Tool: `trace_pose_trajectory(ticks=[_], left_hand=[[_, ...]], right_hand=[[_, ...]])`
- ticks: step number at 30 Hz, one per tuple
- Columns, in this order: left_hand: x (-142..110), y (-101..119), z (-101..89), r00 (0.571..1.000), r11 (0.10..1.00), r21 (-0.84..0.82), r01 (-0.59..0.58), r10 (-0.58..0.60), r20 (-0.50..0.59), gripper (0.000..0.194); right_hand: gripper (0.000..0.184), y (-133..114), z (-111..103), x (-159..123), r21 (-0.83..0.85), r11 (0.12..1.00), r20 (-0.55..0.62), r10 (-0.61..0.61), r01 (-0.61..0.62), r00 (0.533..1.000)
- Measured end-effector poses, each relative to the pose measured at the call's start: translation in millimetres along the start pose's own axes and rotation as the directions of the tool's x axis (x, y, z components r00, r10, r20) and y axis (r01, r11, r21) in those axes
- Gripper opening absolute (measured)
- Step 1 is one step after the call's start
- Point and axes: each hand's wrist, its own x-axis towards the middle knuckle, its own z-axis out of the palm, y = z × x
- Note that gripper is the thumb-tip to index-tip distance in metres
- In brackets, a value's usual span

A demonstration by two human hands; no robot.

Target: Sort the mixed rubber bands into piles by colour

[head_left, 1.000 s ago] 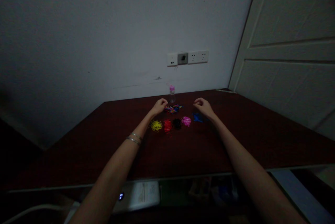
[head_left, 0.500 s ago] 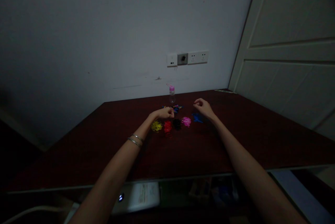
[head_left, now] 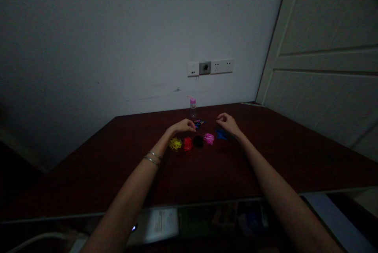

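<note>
My left hand (head_left: 184, 125), with two bangles on its wrist, reaches over the table beside a mixed-colour heap (head_left: 199, 123) of what look like small rubber bands. Its fingers are curled together, and whatever they may hold is too small to see. Above the blue pile (head_left: 221, 134), my right hand (head_left: 227, 122) pinches thumb and forefinger together; any object there is too small to make out. In a row nearer me lie a yellow pile (head_left: 175, 144), a red pile (head_left: 188, 144), a black pile (head_left: 198, 141) and a pink pile (head_left: 209, 138), all of similar thin pieces.
A clear bottle with a pink cap (head_left: 193, 107) stands behind the heap. The dark red table (head_left: 206, 178) meets a wall with sockets (head_left: 222, 66); a white panelled door (head_left: 325, 87) is at right. Beneath the tabletop sits a white box-like thing (head_left: 162, 223).
The view has shifted slightly. My left fingers have turned and loosened a little beside the mixed heap, uncovering more of it. My right hand keeps its pinch in nearly the same place.
</note>
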Motion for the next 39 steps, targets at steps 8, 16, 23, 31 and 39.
trace_pose_trajectory(ticks=[8,16,23,31,39], left_hand=[[-8,-55,-8.6,0.701,0.969,-0.100,0.226,-0.233,-0.674,0.023],[-30,-82,-19.2,0.611,0.962,-0.102,0.253,-0.240,-0.754,0.028],[-27,-89,-18.0,0.644,0.950,-0.035,0.309,-0.236,-0.728,0.034],[-28,-89,-18.4,0.672,0.939,0.005,0.343,-0.242,-0.700,0.038],[-30,-87,-17.5,0.679,0.945,0.023,0.326,-0.217,-0.701,0.038]], right_hand=[[0.017,-3,3,-3,-0.043,0.999,0.039,-0.018,0.020,0.999],[0.017,5,7,-3,-0.097,0.994,0.095,-0.034,0.044,0.995],[0.018,7,19,-3,-0.174,0.980,0.215,-0.055,0.094,0.975],[0.021,-5,42,10,-0.377,0.903,0.410,-0.034,0.203,0.912],[0.023,-24,58,20,-0.519,0.814,0.499,0.042,0.260,0.866]])
